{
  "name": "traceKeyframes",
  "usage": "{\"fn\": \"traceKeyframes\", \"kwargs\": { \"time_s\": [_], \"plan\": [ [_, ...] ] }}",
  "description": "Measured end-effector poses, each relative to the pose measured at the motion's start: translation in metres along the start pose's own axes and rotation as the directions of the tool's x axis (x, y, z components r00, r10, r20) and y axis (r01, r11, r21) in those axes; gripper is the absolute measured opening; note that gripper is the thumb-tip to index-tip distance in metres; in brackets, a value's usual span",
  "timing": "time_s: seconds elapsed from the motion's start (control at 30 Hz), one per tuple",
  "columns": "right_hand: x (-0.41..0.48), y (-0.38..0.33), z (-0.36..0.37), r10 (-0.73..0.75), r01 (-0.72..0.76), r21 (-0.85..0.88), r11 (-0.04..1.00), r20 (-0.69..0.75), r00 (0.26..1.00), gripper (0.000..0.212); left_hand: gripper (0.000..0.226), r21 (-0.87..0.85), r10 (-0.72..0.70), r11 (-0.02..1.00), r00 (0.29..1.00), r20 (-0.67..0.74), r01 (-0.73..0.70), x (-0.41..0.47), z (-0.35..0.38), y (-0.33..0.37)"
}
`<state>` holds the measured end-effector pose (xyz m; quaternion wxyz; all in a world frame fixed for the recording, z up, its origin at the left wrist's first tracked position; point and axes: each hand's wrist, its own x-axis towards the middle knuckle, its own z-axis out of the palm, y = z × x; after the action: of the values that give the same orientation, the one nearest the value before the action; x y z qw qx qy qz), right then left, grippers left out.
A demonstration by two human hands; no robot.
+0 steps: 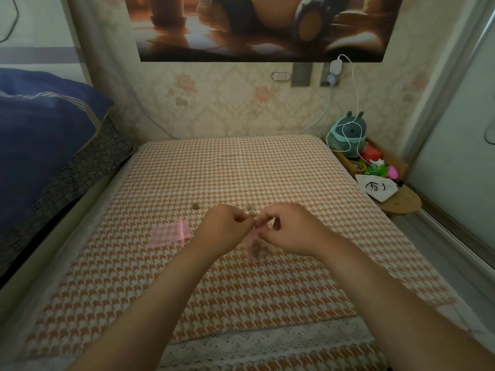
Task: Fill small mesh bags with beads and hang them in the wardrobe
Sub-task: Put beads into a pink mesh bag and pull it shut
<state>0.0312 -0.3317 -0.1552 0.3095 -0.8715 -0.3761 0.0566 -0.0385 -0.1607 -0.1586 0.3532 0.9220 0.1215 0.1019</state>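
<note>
The left hand (227, 227) and right hand (285, 230) pinch the mouth of a small pink mesh bag (253, 236) of brown beads (257, 249) over the houndstooth bed (241, 170); filling seems nearly done, next pull its drawstring

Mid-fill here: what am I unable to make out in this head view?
- Mouth of the held bag: head view, covered by the left hand and right hand gripping it; open or drawn, unclear.
- Beads inside it: motion-blurred, uncountable.
- Loose beads on the bedspread: too small; some may lie behind the hands.
</note>
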Motion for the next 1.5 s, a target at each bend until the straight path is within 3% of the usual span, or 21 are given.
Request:
{"fn": "traceKeyframes", "kwargs": {
  "time_s": [0.13,0.43,0.6,0.7,0.87,0.97,1.03,1.2,1.37,1.5],
  "plan": [
    [0.005,-0.003,0.005,0.044,-0.039,0.055,0.998,-0.086,0.995,0.035,0.018,-0.018,-0.052,0.999,0.997,-0.059,0.051,-0.003,-0.02,-0.007],
    [0.02,0.005,0.033,0.171,-0.143,-0.335,0.931,0.056,0.984,0.022,0.01,0.024,-0.051,0.998,0.998,-0.03,0.052,-0.016,-0.043,-0.024],
    [0.027,0.003,0.042,0.21,-0.156,-0.437,0.886,0.078,0.975,0.018,0.027,0.067,-0.03,0.997,0.998,0.059,0.026,-0.013,-0.043,-0.028],
    [0.027,-0.003,0.041,0.175,-0.161,-0.399,0.903,-0.002,0.985,0.017,0.032,0.077,-0.028,0.997,0.996,0.09,0.021,-0.01,-0.045,-0.028],
    [0.025,-0.022,0.029,0.042,-0.063,-0.065,0.996,-0.287,0.957,0.016,0.033,0.096,-0.02,0.995,0.991,0.134,0.007,-0.008,-0.046,-0.019],
    [0.026,-0.05,0.034,-0.07,0.08,0.025,0.997,-0.263,0.962,0.014,0.031,0.036,-0.036,0.999,0.992,0.121,0.032,-0.013,-0.054,-0.027],
    [0.025,-0.054,0.036,-0.141,0.142,-0.009,0.99,-0.216,0.966,0.015,0.028,0.025,-0.029,0.999,0.99,0.135,0.026,-0.012,-0.053,-0.025],
    [0.029,-0.048,0.039,-0.185,0.146,-0.297,0.944,-0.11,0.977,0.02,0.025,-0.001,-0.026,1.0,0.992,0.125,0.027,-0.013,-0.054,-0.026],
    [0.031,-0.042,0.033,-0.102,0.074,-0.247,0.966,-0.102,0.99,0.017,0.023,-0.038,-0.044,0.998,0.996,0.081,0.047,-0.017,-0.055,-0.03],
    [0.031,-0.022,0.023,0.037,-0.073,-0.242,0.968,-0.153,0.988,0.02,0.02,-0.014,-0.037,0.999,0.998,0.056,0.037,-0.017,-0.05,-0.028]
  ]
}}
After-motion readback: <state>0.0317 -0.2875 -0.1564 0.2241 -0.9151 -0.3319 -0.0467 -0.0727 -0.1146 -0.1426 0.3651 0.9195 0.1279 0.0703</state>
